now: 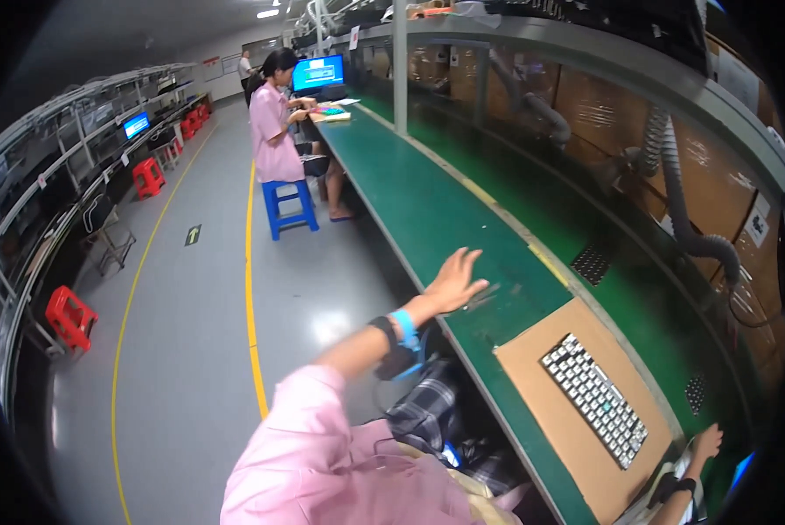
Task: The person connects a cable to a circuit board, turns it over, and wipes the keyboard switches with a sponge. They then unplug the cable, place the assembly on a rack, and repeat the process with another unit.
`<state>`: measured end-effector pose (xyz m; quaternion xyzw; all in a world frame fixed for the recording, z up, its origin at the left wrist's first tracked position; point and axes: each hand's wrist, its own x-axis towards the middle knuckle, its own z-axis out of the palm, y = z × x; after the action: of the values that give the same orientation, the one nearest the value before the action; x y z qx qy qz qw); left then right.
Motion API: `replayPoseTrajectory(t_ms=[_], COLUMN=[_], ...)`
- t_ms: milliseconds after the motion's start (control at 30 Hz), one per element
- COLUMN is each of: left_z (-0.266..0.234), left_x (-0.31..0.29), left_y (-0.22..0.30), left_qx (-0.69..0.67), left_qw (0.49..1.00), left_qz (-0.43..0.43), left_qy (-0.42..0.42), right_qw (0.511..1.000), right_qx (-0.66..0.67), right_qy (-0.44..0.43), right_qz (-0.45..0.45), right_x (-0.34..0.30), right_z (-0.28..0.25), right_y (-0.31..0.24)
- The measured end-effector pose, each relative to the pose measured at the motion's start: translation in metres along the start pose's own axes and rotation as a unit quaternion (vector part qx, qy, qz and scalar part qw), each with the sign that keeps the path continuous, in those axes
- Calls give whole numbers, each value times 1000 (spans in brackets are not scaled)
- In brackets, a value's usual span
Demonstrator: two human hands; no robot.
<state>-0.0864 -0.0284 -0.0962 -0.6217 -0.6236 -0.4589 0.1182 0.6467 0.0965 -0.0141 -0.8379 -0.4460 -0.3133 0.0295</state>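
One white-keyed keyboard (595,401) lies on brown cardboard (556,411). Your left hand (453,282), fingers spread, is over the green bench (423,188); whether your right hand (707,442) grips anything, I can't tell. Beyond, a floor sign (193,235) shows an arrow.

The cardboard (572,433) lies at the worktop's (410,192) near end, the keyboard (595,401) on it. The left hand (452,282) is beyond, by the left edge; the right hand (709,440) right of the cardboard.
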Motion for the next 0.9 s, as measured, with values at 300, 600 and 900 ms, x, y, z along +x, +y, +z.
replayPoseTrajectory(t_ms=[300,600,900], left_z=[0,-6,-93], left_x=[22,37,74], left_y=[-2,-141,-141], left_qx=[-57,-148,-392], left_qw=[997,988,915], left_qz=[41,-15,-93], left_qy=[31,43,8], right_qw=[853,826,648], right_qx=[454,446,169], right_qy=[-19,134,535], right_qz=[-258,-318,-515], right_x=[-112,-249,-223], right_z=[-274,-462,-654], right_y=[-42,-222,-391])
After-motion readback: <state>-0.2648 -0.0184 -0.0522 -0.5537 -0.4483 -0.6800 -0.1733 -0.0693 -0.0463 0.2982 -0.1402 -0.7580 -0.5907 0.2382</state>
